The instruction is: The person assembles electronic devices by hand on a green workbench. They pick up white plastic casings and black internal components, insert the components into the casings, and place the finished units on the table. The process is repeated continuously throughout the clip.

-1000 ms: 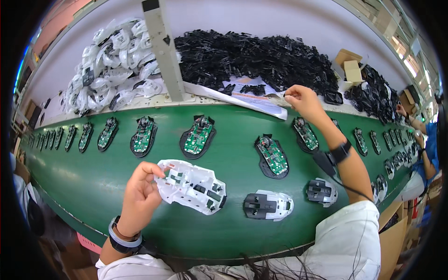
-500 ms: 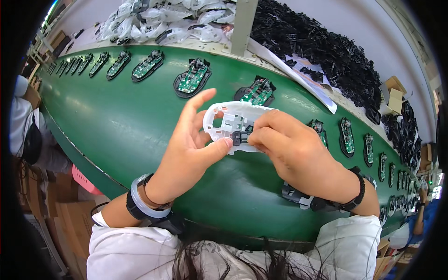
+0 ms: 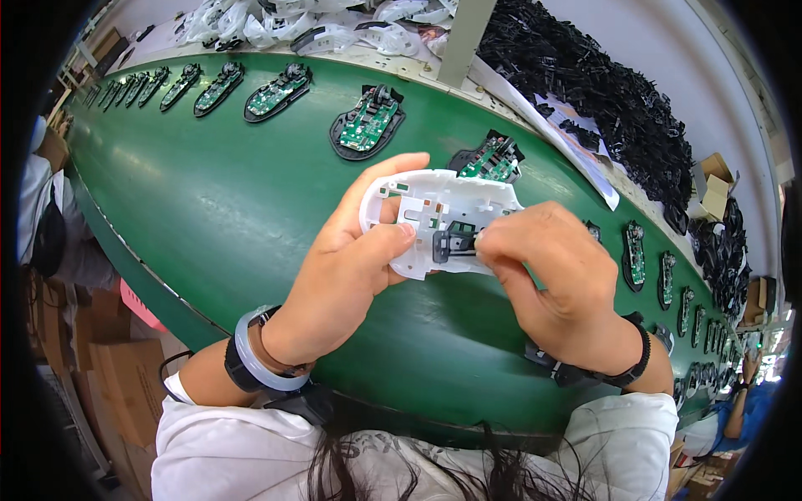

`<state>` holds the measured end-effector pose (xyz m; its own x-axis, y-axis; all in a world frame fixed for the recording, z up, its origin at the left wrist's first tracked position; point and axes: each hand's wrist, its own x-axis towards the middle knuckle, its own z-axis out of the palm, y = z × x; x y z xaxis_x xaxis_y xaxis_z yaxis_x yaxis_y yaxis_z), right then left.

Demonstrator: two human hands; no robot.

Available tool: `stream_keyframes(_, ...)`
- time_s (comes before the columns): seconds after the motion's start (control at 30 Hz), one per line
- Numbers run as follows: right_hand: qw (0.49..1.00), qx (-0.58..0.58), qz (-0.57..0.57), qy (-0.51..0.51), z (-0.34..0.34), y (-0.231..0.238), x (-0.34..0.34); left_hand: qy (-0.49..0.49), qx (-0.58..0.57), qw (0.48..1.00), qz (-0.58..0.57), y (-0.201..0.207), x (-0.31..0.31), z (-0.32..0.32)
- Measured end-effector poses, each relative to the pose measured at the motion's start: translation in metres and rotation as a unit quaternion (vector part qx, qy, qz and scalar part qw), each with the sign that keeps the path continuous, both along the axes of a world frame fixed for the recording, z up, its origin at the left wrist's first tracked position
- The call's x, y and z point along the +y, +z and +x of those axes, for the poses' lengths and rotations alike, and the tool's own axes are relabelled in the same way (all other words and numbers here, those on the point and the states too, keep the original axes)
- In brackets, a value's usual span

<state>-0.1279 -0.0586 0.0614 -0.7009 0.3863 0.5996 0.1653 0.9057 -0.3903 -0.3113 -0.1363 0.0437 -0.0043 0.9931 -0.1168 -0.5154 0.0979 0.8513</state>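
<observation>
A white computer mouse top shell (image 3: 476, 192) is held over the green bench, its hollow inner side facing up. My left hand (image 3: 342, 263) grips the shell's rounded left end, thumb on the inside and fingers behind. In the shell lies a small black plastic clip part (image 3: 451, 244). My right hand (image 3: 560, 280) is closed at the shell's right end, thumb and forefinger pinched at the right edge of the black part. My fingertips hide that edge, so how firmly it is held does not show.
Mouse bases with green circuit boards (image 3: 368, 125) stand in a row along the green bench (image 3: 234, 184). Behind lie a heap of small black parts (image 3: 585, 92) and white shells in bags (image 3: 276, 25). An upright post (image 3: 462, 46) stands between them. Another person's arm (image 3: 739, 409) shows far right.
My left thumb has slid off the black part onto the shell's inside. My right hand has shifted right and uncovered more of the shell. The whole view has moved slightly.
</observation>
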Motion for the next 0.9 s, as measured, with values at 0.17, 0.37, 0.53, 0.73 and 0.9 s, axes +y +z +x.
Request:
stream_keyframes(0.17, 0.999, -0.003, 0.031, -0.014, -0.014, -0.001, 0.001, 0.006, 0.065, 0.995, 0.072, -0.006, -0.003, 0.004)
stream_keyframes(0.37, 0.999, -0.027, 0.041, -0.005, -0.021, -0.001, -0.004, 0.041, 0.137, 0.987, 0.071, -0.007, -0.002, -0.001)
stream_keyframes(0.53, 0.994, -0.07, 0.081, -0.019, -0.022, -0.001, -0.012, 0.053, 0.183, 0.979, 0.074, -0.008, -0.001, -0.002)
stream_keyframes(0.73, 0.999, -0.009, -0.016, -0.031, -0.01, 0.007, -0.009, 0.07, 0.202, 0.972, 0.101, -0.003, -0.003, -0.005)
stream_keyframes(0.9, 0.926, -0.043, -0.376, -0.001, -0.012, 0.004, -0.005, 0.069, 0.214, 0.966, 0.127, -0.005, -0.006, 0.0)
